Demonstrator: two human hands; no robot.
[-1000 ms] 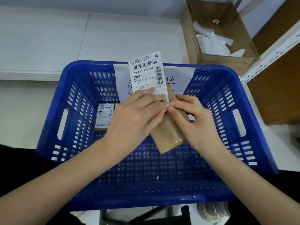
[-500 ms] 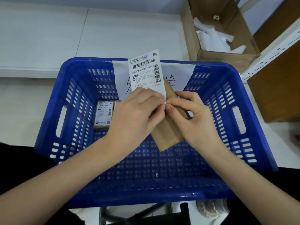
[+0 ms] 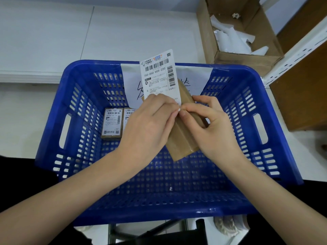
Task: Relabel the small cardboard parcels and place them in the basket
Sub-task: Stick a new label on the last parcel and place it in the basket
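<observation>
Brown cardboard shows between two bare hands: a small parcel [image 3: 182, 137] is held up over the middle of the blue basket [image 3: 235, 121], tilted, with its low end toward the person. The left hand [image 3: 150, 128] has its fingers curled over the bottom of a white label [image 3: 160, 75] and over the parcel's left side. The right hand [image 3: 212, 128] holds the parcel's right side, and its thumb and first finger pinch at the label's lower right corner, tip to tip with the left fingers. Most of the label stands up free above the hands, with black barcodes and small print on it. I cannot tell how much of it is stuck to the parcel.

Down on the basket floor, near the far left corner, lie two more small parcels side by side, touching. The left labelled parcel [image 3: 112, 123] shows fully. The second labelled parcel [image 3: 128, 114] is partly hidden behind the left hand.

A white sheet with black handwriting [image 3: 131, 82] hangs on the far wall of the basket, behind the label.

Past the basket's far right corner sits an open cardboard box [image 3: 230, 57] with crumpled white paper scraps [image 3: 233, 38] inside. A white metal shelf post [image 3: 300, 48] runs along the right side.
</observation>
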